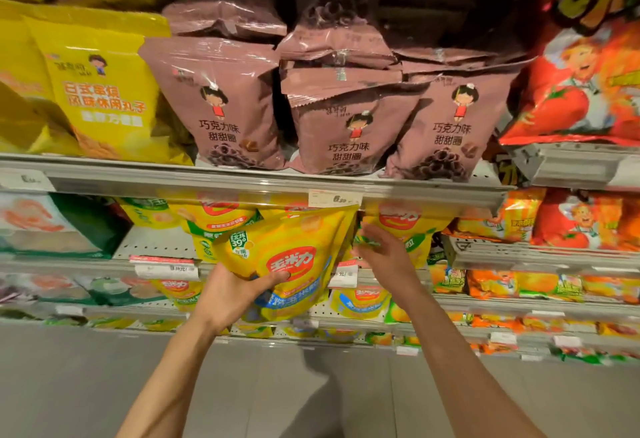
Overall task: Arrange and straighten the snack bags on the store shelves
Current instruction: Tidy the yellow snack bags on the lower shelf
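Note:
My left hand (239, 293) grips the lower left of a yellow corn snack bag (294, 254) with a red oval logo, thumb pressed on its front. The bag is tilted and held out in front of the middle shelf. My right hand (384, 252) is just right of that bag, fingers spread and blurred, reaching toward another yellow bag (401, 226) on the same shelf; whether it touches is unclear. More yellow bags (218, 219) stand behind. Above, three brown chocolate ring bags (228, 108) stand in a row on the upper shelf.
The upper shelf edge (242, 181) with a price tag (334, 197) juts out just above my hands. Yellow bags (104, 91) stand upper left, red tomato bags (581, 84) upper right. Lower shelves hold orange and green packs (519, 285). Grey floor lies below.

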Motion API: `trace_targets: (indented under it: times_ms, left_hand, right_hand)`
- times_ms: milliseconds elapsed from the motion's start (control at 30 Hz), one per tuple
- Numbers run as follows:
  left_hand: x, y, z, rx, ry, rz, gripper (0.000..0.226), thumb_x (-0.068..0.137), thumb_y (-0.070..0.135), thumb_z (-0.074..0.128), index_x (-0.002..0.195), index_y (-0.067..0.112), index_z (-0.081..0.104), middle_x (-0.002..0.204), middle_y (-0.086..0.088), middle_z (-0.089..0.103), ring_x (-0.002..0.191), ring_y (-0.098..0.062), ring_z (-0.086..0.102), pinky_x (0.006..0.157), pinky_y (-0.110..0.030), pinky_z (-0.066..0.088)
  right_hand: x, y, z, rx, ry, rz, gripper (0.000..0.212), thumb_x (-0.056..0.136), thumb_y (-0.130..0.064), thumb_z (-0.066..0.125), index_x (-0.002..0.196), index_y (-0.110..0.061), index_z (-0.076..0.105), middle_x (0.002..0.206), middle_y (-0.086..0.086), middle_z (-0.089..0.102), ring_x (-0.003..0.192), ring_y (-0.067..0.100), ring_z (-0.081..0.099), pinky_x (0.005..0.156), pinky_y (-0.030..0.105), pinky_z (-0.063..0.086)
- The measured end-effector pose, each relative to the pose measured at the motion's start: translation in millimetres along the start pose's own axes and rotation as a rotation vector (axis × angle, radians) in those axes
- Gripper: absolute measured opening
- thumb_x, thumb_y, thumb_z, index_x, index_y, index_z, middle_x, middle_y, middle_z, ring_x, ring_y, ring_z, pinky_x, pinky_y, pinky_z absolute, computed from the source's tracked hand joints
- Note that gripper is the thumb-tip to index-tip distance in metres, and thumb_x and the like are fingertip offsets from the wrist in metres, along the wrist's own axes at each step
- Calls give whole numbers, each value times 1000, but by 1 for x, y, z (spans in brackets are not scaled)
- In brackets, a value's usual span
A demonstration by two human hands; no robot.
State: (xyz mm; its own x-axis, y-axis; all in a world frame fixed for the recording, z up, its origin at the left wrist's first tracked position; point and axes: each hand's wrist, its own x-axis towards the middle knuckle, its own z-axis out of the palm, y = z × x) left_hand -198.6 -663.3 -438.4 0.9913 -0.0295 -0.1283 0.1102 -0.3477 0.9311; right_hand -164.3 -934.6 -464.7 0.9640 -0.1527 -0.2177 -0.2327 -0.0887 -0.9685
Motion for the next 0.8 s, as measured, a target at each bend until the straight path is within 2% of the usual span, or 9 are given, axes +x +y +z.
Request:
trace_targets:
  times_ms: [100, 200, 333, 433, 467, 567, 667, 733, 800]
  left_hand:
    - [-1, -2, -4, -38, 12, 18, 41, 67, 38, 86, 104, 39, 68, 95, 21, 78, 90, -4, 74, 84, -33, 60]
    - [0, -4, -9, -55, 28, 26, 48, 67, 40, 87, 110, 42, 67, 103, 25, 76, 98, -3, 73, 88, -33, 57]
    - [0, -4, -10, -65, 46, 23, 48, 67, 39, 88, 109, 42, 66, 101, 26, 76, 96, 0, 72, 85, -30, 57]
    - [-1, -4, -9, -68, 50, 13, 46, 67, 39, 88, 106, 43, 65, 93, 33, 73, 92, 6, 71, 82, -25, 56]
    - [-1, -5, -8, -66, 50, 12, 44, 67, 39, 88, 104, 43, 65, 92, 34, 73, 91, 6, 71, 82, -26, 56]
    - [-1, -5, -7, -69, 52, 11, 40, 70, 35, 89, 102, 42, 66, 92, 31, 74, 90, 3, 72, 86, -32, 59]
    - [-1, -2, -5, -76, 47, 29, 46, 70, 35, 89, 108, 41, 66, 101, 27, 75, 97, -1, 73, 90, -34, 58]
    - [-2, 0, -3, -85, 50, 36, 52, 68, 37, 89, 114, 39, 66, 107, 22, 76, 101, -3, 72, 92, -35, 58]
    - [-2, 0, 1, -82, 53, 38, 51, 67, 39, 89, 113, 40, 66, 105, 22, 76, 99, -2, 72, 92, -35, 58]
  right_hand:
    - [11, 4, 14, -134, 18, -79, 57, 95, -11, 70, 148, -14, 48, 139, -5, 53, 130, 11, 51, 100, 31, 49]
    - [15, 8, 23, -206, 12, -106, 58, 97, -10, 66, 151, -12, 45, 136, -7, 55, 127, 15, 57, 86, 15, 44]
    - [10, 0, 30, -93, 10, -21, 59, 99, -4, 62, 154, -9, 40, 134, 11, 62, 126, 30, 58, 95, 34, 49]
    - [12, 2, 33, -127, -4, -9, 59, 99, -8, 62, 154, -15, 41, 115, -3, 60, 97, 8, 66, 98, 36, 51]
    - [12, 2, 34, -136, -13, -8, 58, 99, -8, 62, 153, -17, 43, 117, -4, 60, 94, 5, 64, 101, 38, 52]
    - [14, 0, 39, -86, -48, 19, 54, 99, -5, 61, 150, -13, 46, 145, -1, 52, 125, 19, 57, 110, 46, 46]
    - [16, -2, 39, -76, -65, 23, 53, 101, -4, 59, 151, -4, 42, 153, 6, 46, 140, 25, 47, 114, 45, 42]
    - [13, -1, 33, -120, -22, -18, 49, 99, -8, 62, 147, -6, 49, 153, 7, 49, 139, 26, 48, 114, 49, 42]
    - [7, 1, 17, -157, 54, -21, 38, 99, -15, 65, 136, -12, 60, 139, 6, 61, 127, 24, 59, 108, 47, 48]
